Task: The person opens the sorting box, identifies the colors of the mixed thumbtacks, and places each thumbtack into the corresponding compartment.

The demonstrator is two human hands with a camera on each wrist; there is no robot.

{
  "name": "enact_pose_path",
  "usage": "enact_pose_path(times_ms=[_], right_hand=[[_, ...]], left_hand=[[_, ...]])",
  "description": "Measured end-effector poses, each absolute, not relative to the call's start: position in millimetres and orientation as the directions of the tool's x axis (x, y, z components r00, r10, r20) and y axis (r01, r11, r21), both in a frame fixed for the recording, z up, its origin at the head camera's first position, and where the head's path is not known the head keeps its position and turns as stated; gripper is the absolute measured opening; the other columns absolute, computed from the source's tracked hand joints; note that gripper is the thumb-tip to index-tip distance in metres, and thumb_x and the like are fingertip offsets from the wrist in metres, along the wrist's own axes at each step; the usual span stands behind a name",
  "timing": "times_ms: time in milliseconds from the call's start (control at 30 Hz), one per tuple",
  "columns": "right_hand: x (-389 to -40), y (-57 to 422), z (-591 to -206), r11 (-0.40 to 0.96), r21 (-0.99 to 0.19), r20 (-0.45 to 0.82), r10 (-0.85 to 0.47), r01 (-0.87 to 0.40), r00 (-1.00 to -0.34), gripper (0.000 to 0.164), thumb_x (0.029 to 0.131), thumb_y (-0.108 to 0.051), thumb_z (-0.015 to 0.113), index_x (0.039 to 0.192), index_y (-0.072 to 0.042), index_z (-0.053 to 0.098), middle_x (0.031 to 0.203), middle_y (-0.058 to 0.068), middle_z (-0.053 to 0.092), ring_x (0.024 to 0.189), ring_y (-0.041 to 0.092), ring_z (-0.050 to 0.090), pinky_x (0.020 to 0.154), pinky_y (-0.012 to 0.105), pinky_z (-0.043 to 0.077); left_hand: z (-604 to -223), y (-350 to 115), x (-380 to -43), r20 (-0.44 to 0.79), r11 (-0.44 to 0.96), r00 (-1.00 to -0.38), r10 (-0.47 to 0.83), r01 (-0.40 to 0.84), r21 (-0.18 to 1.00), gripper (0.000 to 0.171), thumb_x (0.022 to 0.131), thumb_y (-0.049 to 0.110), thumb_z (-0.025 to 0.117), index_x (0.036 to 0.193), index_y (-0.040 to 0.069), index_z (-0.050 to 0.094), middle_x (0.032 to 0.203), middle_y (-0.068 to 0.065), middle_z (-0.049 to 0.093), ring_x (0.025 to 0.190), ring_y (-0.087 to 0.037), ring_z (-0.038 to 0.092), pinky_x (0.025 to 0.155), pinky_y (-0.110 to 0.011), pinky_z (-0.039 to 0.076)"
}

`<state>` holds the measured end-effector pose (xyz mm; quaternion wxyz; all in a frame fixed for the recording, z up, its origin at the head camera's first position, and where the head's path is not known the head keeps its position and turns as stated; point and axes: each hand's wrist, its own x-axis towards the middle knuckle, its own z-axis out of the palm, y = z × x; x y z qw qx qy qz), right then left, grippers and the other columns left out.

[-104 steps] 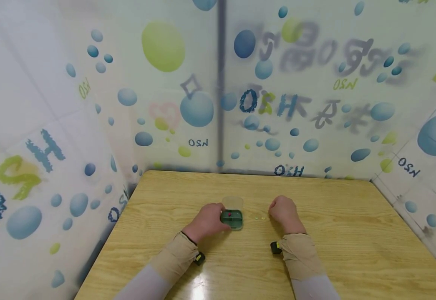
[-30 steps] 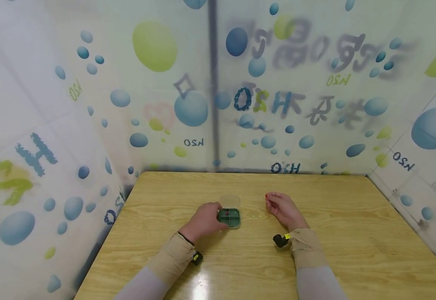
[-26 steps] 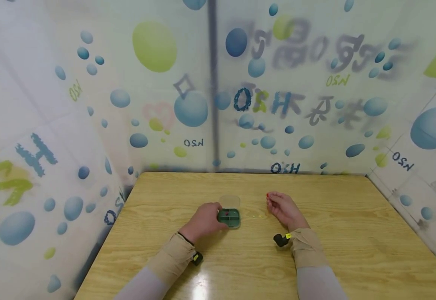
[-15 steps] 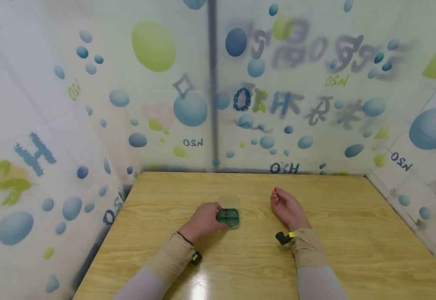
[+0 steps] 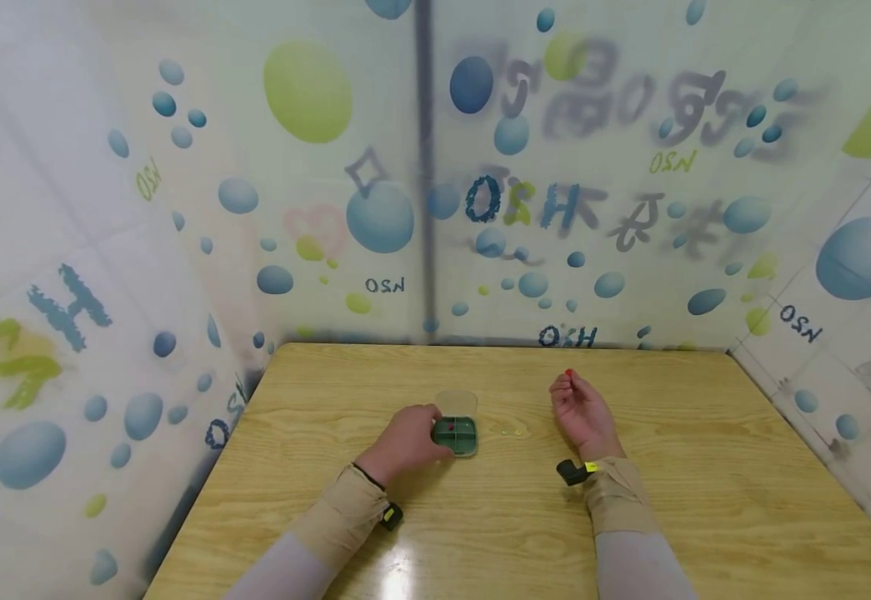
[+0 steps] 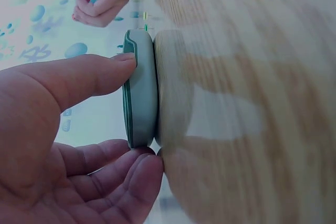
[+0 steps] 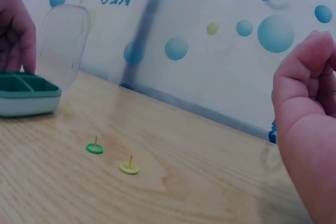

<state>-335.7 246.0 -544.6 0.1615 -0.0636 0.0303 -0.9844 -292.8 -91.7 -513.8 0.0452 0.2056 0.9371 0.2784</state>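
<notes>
My left hand (image 5: 405, 439) grips a small green pill box (image 5: 467, 445) by its left side, thumb at the near edge and fingers at the far one. Its clear lid (image 5: 456, 404) is raised, and a dark red piece (image 5: 450, 427) lies in a back compartment. In the left wrist view the pale wall of the box sits close over the wood. My right hand (image 5: 583, 417) is turned palm up, pinching a small red thumbtack (image 5: 569, 372) at the fingertips. Between the hands, a green thumbtack (image 7: 95, 148) and a yellow thumbtack (image 7: 129, 168) lie points up.
The wooden table (image 5: 495, 533) reaches back to a patterned curtain (image 5: 315, 250), which also rises along the left side. A tiled wall (image 5: 848, 350) stands at the right. Black wrist cameras hang below both wrists.
My right hand, earlier curled by the two thumbtacks, has turned palm up and moved right and back, the red thumbtack now showing at its fingertips. My left hand and the pill box stay put.
</notes>
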Motion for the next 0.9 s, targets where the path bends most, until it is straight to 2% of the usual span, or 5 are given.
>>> enact_pose_path(times_ms=[200, 433, 633, 767, 900], right_hand=[[-335.3, 249.2, -546.1, -0.955, 0.002, 0.190, -0.289, 0.295, -0.938, 0.019, 0.115, -0.006, 0.038, 0.108, 0.003, 0.053, 0.099, 0.017, 0.058, 0.087, 0.024, 0.058, 0.080, 0.029, 0.056], [-336.1, 248.4, -544.8, -0.956, -0.060, 0.149, -0.293, 0.287, -0.945, 0.010, 0.114, -0.006, 0.038, 0.112, -0.002, 0.047, 0.099, 0.016, 0.057, 0.087, 0.023, 0.057, 0.080, 0.028, 0.055], [-335.4, 240.1, -535.5, -0.856, -0.464, 0.012, -0.264, 0.229, -0.964, 0.023, 0.114, -0.005, 0.040, 0.103, -0.003, 0.061, 0.095, 0.008, 0.063, 0.084, 0.015, 0.060, 0.075, 0.021, 0.054], [-336.9, 230.2, -527.3, -0.512, -0.843, -0.069, -0.203, 0.165, -0.977, 0.027, 0.112, -0.006, 0.048, 0.098, -0.010, 0.071, 0.093, 0.002, 0.068, 0.081, 0.008, 0.063, 0.072, 0.017, 0.055], [-338.1, 217.7, -522.1, -0.218, -0.967, -0.085, -0.198, 0.129, -0.976, 0.026, 0.111, -0.006, 0.052, 0.098, -0.013, 0.072, 0.093, 0.000, 0.069, 0.080, 0.005, 0.064, 0.074, 0.018, 0.056]], left_hand=[[-513.1, -92.0, -293.5, 0.030, 0.762, -0.911, 0.411, 0.361, 0.537, 0.050, 0.081, 0.027, 0.093, 0.116, 0.000, 0.070, 0.094, -0.005, 0.071, 0.080, -0.015, 0.059, 0.077, -0.035, 0.052], [-511.5, -91.7, -292.1, 0.023, 0.765, -0.913, 0.406, 0.354, 0.537, 0.049, 0.081, 0.026, 0.093, 0.115, 0.000, 0.070, 0.092, -0.004, 0.070, 0.079, -0.015, 0.058, 0.076, -0.034, 0.051], [-511.8, -91.8, -292.2, 0.035, 0.768, -0.913, 0.406, 0.362, 0.528, 0.050, 0.080, 0.026, 0.093, 0.114, -0.001, 0.070, 0.092, -0.005, 0.071, 0.079, -0.015, 0.059, 0.076, -0.035, 0.052], [-513.5, -92.0, -293.2, 0.035, 0.776, -0.913, 0.405, 0.364, 0.515, 0.052, 0.080, 0.028, 0.093, 0.116, 0.000, 0.070, 0.094, -0.005, 0.072, 0.080, -0.015, 0.059, 0.077, -0.035, 0.052], [-514.2, -92.5, -294.0, 0.035, 0.776, -0.913, 0.407, 0.365, 0.515, 0.053, 0.080, 0.029, 0.093, 0.118, 0.000, 0.070, 0.096, -0.006, 0.073, 0.081, -0.015, 0.060, 0.078, -0.035, 0.052]])
